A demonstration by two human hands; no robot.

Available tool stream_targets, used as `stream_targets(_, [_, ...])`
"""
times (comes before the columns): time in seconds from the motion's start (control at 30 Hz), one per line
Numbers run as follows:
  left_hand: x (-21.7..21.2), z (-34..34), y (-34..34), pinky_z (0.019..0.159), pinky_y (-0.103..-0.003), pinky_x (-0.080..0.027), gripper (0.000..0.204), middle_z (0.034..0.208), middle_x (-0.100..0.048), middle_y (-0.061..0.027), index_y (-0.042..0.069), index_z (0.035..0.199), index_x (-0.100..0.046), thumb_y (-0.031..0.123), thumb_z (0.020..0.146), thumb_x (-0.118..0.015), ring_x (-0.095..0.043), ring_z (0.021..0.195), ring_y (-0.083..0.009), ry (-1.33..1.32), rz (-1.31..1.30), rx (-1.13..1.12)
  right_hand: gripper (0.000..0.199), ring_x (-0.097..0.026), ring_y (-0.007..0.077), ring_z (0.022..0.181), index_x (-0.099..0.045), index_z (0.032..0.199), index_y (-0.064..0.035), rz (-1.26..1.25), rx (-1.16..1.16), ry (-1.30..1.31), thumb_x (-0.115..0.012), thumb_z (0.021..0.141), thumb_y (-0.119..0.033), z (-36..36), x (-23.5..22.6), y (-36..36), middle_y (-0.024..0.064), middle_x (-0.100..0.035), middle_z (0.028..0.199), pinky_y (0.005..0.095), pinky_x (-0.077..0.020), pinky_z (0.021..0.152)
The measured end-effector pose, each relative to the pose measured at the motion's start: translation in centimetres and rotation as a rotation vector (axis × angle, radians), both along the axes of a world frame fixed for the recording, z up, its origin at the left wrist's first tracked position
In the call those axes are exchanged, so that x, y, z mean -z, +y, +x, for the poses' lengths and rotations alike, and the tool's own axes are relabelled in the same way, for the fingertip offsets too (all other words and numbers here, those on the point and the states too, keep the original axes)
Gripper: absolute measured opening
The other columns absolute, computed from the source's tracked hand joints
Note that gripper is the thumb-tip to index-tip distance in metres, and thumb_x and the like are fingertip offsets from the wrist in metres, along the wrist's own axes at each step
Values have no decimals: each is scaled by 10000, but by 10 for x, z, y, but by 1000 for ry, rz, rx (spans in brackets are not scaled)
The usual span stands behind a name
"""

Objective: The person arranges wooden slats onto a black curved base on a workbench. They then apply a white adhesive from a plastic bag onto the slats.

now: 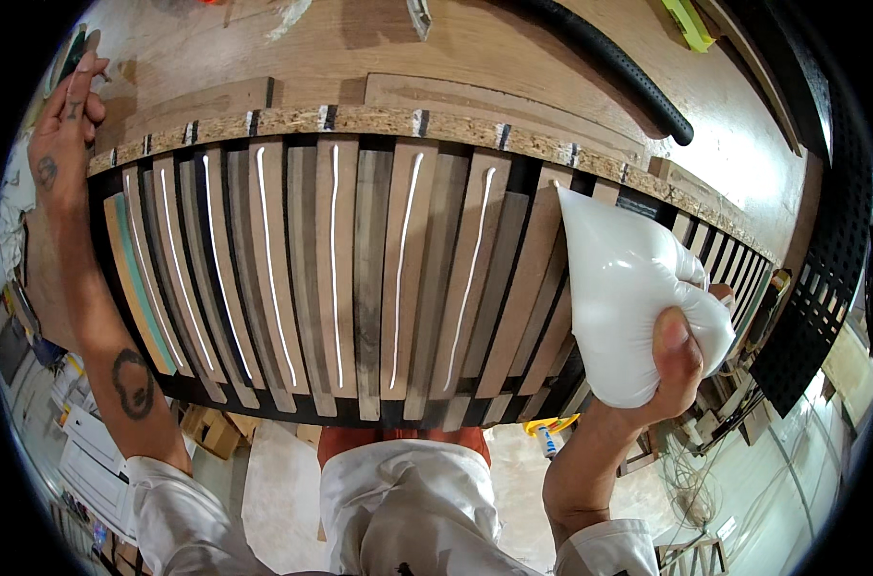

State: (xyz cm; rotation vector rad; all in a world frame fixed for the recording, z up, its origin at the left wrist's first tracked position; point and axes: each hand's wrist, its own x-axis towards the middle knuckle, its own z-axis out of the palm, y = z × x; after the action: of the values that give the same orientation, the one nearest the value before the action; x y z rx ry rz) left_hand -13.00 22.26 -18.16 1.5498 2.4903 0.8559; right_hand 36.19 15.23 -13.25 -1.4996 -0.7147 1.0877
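Note:
My right hand (681, 350) squeezes a plump white plastic piping bag (617, 278). Its narrow tip touches the upper end of a brown wooden strip (542, 278) right of the middle. Several strips to the left each carry a long white bead (400, 274) of paste along their length. Grey-brown strips (370, 278) and dark gaps lie between them. My left hand (67, 125) rests beyond the left end of the chipboard edge (302, 120), its fingers partly spread and touching no strip. A dark green object beside its fingertips is only partly visible.
Behind the chipboard, a black perforated tube (619, 67) and a yellow-green piece (688, 24) lie on the wooden tabletop (360, 43). Flat wooden offcuts (494, 106) sit along the board. A black perforated panel (806, 259) stands at the right; tangled wire (691, 490) lies below.

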Motion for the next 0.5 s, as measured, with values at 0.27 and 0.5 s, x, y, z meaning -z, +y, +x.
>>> stream_targets(0.27, [-1,3,0,577,-222,-306,492,698,-494,44,203,1179,-715,588,920,-551,-382,602,-60,47,-39,1,525,-583,258,969,-471,1028,-25,72,-77,42,-753,613,-180,0,1,-13,176,-537,1066,357,-487,903])
stream_targets(0.5, [5,-6,0,613,-228,-315,500,724,-476,26,235,1201,-705,610,931,-514,-399,628,-76,138,-22,60,479,-569,251,931,-477,984,-50,87,-100,66,-774,620,-144,3,-1,-40,147,-501,1010,360,-490,875])
